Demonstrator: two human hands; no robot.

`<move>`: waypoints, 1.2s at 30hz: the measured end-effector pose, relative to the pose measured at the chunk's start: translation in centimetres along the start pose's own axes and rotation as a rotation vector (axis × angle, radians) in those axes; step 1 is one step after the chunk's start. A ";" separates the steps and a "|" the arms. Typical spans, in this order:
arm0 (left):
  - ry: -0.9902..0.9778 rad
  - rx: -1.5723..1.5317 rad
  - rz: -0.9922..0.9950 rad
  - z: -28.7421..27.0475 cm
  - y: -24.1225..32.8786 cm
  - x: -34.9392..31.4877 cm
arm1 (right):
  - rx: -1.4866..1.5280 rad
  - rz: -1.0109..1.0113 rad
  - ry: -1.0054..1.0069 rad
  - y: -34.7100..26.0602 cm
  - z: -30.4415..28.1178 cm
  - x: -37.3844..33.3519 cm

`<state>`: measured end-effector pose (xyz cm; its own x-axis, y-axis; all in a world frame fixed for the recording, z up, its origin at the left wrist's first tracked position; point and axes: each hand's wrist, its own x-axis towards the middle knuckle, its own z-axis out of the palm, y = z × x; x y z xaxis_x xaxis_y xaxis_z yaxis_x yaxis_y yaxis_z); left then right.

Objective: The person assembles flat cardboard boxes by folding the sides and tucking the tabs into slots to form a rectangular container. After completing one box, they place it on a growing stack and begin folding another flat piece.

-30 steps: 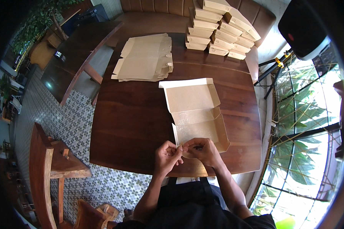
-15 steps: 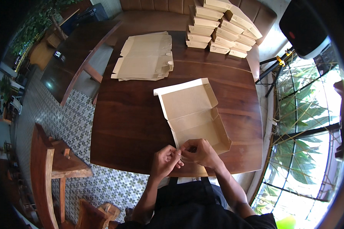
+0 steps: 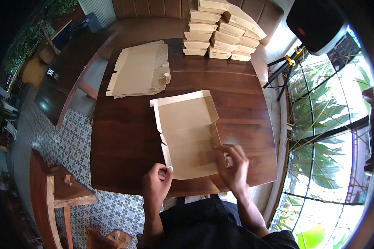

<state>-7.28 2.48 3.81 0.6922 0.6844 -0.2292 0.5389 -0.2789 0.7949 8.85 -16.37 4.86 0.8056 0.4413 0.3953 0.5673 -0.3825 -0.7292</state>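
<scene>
A partly folded cardboard box [image 3: 187, 120] lies spread out on the dark wooden table in front of me, its lid half away from me and some side walls raised. My left hand [image 3: 158, 180] is closed on the box's near left corner, thumb and fingers pinching the small flap there. Over the near right part of the box is my right hand [image 3: 235, 166], its fingers curved and apart, beside the right side wall. Whether its fingertips touch the cardboard is hard to see.
Flat cardboard blanks [image 3: 139, 70] lie in a pile at the table's far left. Folded boxes [image 3: 220, 33] stand stacked at the far right. A wooden chair [image 3: 43, 195] is left of the table [image 3: 124, 141]; a black tripod [image 3: 282, 66] stands by the window.
My right hand has moved right, from the box's near left corner to its right side. My left hand stays at the left corner, now pinching it. The view has shifted slightly.
</scene>
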 end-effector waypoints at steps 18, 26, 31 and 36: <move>-0.158 0.055 0.535 14.2 5.4 0.3 | 0.225 0.561 -0.440 8.0 -1.6 2.1; -0.150 -0.126 0.317 11.6 4.4 -0.3 | 0.269 0.571 -0.346 8.8 -1.1 1.5; -0.277 -0.237 0.232 9.6 4.2 1.6 | 0.538 0.657 -0.483 7.6 -2.2 1.2; -0.431 -0.413 0.092 9.4 3.7 2.9 | 0.698 0.689 -0.431 6.5 -1.6 -0.2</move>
<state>1.22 -2.95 0.79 0.9058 0.3110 -0.2877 0.2964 0.0200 0.9549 12.63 -20.22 0.91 0.7094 0.6090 -0.3547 -0.3202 -0.1699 -0.9320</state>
